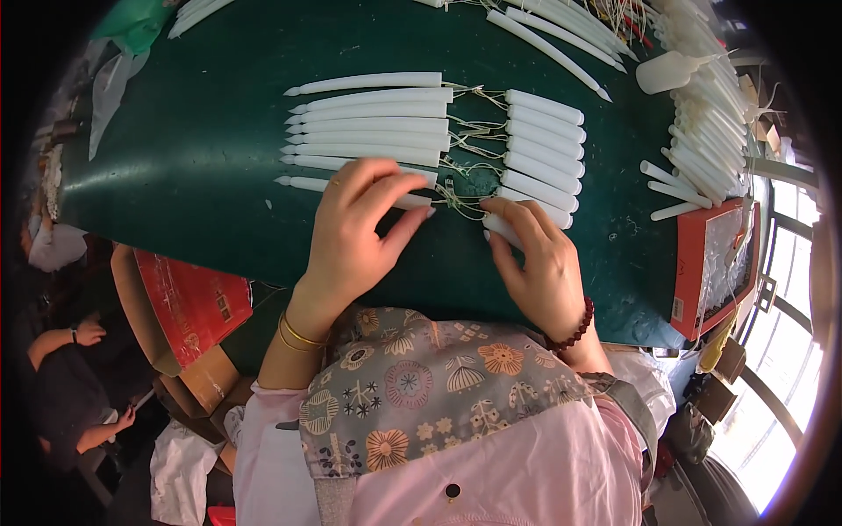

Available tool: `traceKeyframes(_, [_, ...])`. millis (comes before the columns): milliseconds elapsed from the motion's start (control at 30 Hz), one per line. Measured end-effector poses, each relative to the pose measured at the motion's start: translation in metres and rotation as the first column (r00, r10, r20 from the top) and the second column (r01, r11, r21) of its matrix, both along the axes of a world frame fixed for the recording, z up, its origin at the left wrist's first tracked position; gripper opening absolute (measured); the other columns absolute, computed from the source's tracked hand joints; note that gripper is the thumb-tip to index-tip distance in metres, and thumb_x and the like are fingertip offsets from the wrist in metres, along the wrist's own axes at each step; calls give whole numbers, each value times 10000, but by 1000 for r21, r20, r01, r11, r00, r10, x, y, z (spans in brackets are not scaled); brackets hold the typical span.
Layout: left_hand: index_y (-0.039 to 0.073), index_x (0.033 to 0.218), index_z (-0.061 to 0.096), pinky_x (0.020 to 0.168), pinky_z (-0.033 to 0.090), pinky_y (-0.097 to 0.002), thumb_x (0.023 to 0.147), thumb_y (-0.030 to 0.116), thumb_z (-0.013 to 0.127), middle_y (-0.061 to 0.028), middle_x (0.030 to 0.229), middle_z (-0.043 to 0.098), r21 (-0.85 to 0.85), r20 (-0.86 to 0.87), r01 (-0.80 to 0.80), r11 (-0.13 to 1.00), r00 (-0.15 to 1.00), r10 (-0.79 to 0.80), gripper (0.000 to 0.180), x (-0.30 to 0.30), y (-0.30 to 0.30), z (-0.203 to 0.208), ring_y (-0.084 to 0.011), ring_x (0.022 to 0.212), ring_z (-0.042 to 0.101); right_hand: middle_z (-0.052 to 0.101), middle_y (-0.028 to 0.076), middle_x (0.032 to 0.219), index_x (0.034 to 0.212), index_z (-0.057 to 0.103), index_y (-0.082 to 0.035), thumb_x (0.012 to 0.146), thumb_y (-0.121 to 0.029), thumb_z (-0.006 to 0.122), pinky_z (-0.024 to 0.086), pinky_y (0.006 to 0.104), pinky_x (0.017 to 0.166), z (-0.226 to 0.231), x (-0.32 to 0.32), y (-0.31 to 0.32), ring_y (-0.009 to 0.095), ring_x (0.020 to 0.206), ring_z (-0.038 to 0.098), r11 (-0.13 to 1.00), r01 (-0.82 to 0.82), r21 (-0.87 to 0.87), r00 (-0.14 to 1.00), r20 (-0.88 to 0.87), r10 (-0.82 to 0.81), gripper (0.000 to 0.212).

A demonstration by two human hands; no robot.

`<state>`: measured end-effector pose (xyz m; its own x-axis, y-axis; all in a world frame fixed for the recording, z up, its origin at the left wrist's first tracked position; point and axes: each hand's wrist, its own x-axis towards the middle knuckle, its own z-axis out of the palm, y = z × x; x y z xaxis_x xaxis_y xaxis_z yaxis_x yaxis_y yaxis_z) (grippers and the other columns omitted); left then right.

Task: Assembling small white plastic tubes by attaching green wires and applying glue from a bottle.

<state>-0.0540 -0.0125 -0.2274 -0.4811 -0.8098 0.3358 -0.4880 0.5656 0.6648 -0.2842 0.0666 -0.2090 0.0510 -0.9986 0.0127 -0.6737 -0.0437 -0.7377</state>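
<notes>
A row of white taper candle sticks with flame-shaped tips (368, 125) lies on the dark green table. Thin pale wires (474, 131) run from their blunt ends to a matching row of short white tubes (544, 131). My left hand (351, 232) hovers at the nearest candle stick (307, 183), thumb and forefinger apart on either side of its blunt end. On the right, my right hand (544, 259) has its thumb and fingers around the nearest short white tube (502, 230). Part of that tube is hidden under my fingers.
More candle sticks (548, 53) lie at the far edge. A white squeeze bottle (664, 74) and a large pile of white tubes (706, 131) are at the right, beyond a red box (702, 272). Below the table's left edge stands an open carton (145, 307); another person (74, 386) is farther left.
</notes>
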Motion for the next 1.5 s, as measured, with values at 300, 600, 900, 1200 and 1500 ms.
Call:
traceKeyframes(300, [78,1022,693,871,476,-398,833,103,801,-38,1076,629,-99,211,285,953,942,-260,219,-7,-54,1,-255,997,619,702,143,1153,1413,631,-81,916,12,705,552,364,883,1,6,-14,313,980,698,998,58,-38,984,169,-51,511])
traceKeyframes(600, [82,1201,705,921,494,-416,850,79,775,-32,1125,661,-290,288,324,901,927,-241,358,-2,-54,-2,-245,1080,640,776,101,1163,1374,684,-153,918,-69,751,588,357,775,-12,17,-24,300,875,749,994,74,-77,997,-11,-75,469])
traceKeyframes(900, [47,1222,673,739,558,-399,891,-32,699,-109,1128,677,-148,-50,202,968,976,-212,342,4,-20,29,-305,873,692,787,48,1218,1343,734,-135,912,-15,750,575,291,814,1,14,-21,121,839,725,999,28,-28,966,260,-20,448])
traceKeyframes(1200, [32,1192,749,720,573,-329,888,-96,712,-140,1084,672,-113,-67,229,967,969,-238,332,-16,15,20,-261,851,695,785,49,1085,1207,734,25,964,44,678,523,195,677,-10,16,-16,39,838,665,973,48,226,751,634,-184,250])
traceKeyframes(1500, [30,1247,727,703,569,-357,874,-69,747,-130,1044,680,-89,-147,118,989,981,-130,387,-21,15,23,-268,812,690,712,15,844,1112,720,13,975,-58,741,418,180,529,-9,11,-7,17,634,563,958,37,284,698,679,-228,156])
